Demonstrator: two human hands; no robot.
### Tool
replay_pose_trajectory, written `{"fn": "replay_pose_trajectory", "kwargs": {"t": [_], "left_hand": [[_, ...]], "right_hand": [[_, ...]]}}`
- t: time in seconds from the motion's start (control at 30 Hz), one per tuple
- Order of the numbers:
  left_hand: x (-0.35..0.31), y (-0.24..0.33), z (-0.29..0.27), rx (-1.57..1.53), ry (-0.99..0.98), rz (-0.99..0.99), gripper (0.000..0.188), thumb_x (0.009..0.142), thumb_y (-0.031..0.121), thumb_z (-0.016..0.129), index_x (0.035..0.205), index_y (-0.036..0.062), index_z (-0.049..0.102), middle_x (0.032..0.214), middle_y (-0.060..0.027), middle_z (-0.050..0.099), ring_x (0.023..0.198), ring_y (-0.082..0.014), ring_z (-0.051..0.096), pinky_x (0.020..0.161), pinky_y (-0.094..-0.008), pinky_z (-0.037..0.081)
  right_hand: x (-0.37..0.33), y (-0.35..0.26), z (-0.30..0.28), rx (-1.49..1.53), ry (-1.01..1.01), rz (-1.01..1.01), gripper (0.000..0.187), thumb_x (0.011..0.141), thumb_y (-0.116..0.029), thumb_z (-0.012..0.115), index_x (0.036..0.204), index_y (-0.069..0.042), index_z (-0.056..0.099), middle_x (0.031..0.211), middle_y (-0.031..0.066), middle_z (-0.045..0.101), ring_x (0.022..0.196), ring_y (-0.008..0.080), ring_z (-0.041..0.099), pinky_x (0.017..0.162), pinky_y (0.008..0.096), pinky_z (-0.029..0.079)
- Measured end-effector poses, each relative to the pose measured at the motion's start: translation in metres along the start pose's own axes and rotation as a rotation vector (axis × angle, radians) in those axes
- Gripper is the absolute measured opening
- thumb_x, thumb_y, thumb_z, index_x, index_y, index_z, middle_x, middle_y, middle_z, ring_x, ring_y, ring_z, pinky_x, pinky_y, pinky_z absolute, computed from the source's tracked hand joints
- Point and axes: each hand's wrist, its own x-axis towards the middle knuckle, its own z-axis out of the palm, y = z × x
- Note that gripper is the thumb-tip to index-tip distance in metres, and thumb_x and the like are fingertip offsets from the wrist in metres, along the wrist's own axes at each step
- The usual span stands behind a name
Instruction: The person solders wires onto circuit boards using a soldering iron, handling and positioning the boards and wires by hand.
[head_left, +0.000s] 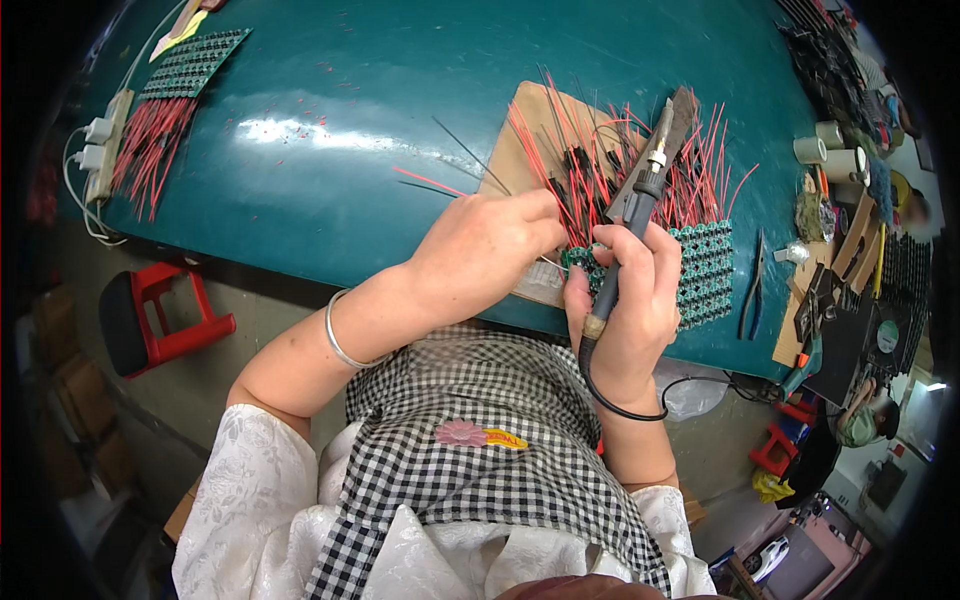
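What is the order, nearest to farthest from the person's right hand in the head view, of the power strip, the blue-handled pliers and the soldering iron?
1. Soldering iron: held in the right hand.
2. Blue-handled pliers: right of the hand, past the circuit boards.
3. Power strip: far left side.

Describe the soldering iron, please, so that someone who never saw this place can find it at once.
On the green table, find the green circuit boards with red wires at the right. Over them, the right hand holds the soldering iron. Unlike the thin wires around, it has a thick grey-blue handle, a metal tip and a black cable.
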Motion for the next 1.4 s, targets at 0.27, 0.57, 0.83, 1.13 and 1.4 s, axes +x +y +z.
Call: {"fn": "replay_pose_trajectory", "kwargs": {"t": [0.27, 0.57, 0.83, 1.13, 1.4], "left_hand": [[-0.016, 0.02, -0.038, -0.113, 0.045, -0.101, 0.016, 0.082, 0.0, 0.067, 0.094, -0.0002, 0.057, 0.084, -0.014, 0.062, 0.067, -0.0335, 0.062, 0.057, -0.0448, 0.046], [-0.026, 0.02, -0.025, -0.115, 0.094, -0.033, 0.019, 0.086, -0.002, 0.062, 0.104, -0.0019, 0.064, 0.083, -0.0124, 0.065, 0.069, -0.0314, 0.067, 0.062, -0.0395, 0.055], [-0.028, 0.02, -0.005, 0.042, 0.066, 0.008, 0.02, 0.079, -0.001, 0.065, 0.099, -0.0002, 0.067, 0.093, -0.0133, 0.071, 0.069, -0.027, 0.069, 0.059, -0.0366, 0.056], [-0.019, 0.012, 0.001, 0.167, 0.055, 0.181, 0.013, 0.079, 0.014, 0.069, 0.084, 0.0051, 0.061, 0.106, -0.0099, 0.075, 0.066, -0.018, 0.069, 0.053, -0.0316, 0.054], [-0.015, 0.011, 0.001, 0.227, -0.026, 0.213, 0.015, 0.079, 0.016, 0.068, 0.08, 0.0057, 0.058, 0.107, -0.0097, 0.075, 0.063, -0.0165, 0.067, 0.052, -0.0308, 0.054]], "right_hand": [[0.0, -0.002, 0.0, -0.014, -0.029, 0.011, 0.043, 0.071, 0.002, 0.073, 0.113, -0.009, 0.068, 0.117, 0.0139, 0.06, 0.08, 0.026, 0.066, 0.068, 0.0387, 0.054], [-0.004, -0.001, 0.004, -0.046, -0.025, 0.026, 0.045, 0.07, 0.003, 0.073, 0.113, -0.009, 0.068, 0.118, 0.0165, 0.059, 0.087, 0.0321, 0.067, 0.071, 0.0403, 0.055], [-0.006, 0.0, 0.005, -0.026, -0.009, 0.017, 0.045, 0.073, 0.004, 0.073, 0.115, -0.008, 0.068, 0.12, 0.0193, 0.058, 0.088, 0.0332, 0.067, 0.071, 0.0399, 0.055], [-0.008, 0.004, 0.005, 0.004, 0.01, -0.029, 0.042, 0.076, 0.005, 0.072, 0.116, -0.006, 0.067, 0.122, 0.0212, 0.057, 0.089, 0.0332, 0.067, 0.073, 0.0394, 0.056], [-0.005, 0.009, -0.007, 0.096, -0.047, -0.032, 0.047, 0.074, 0.009, 0.075, 0.118, -0.003, 0.062, 0.121, 0.0206, 0.059, 0.101, 0.0306, 0.064, 0.085, 0.0376, 0.053]]}}
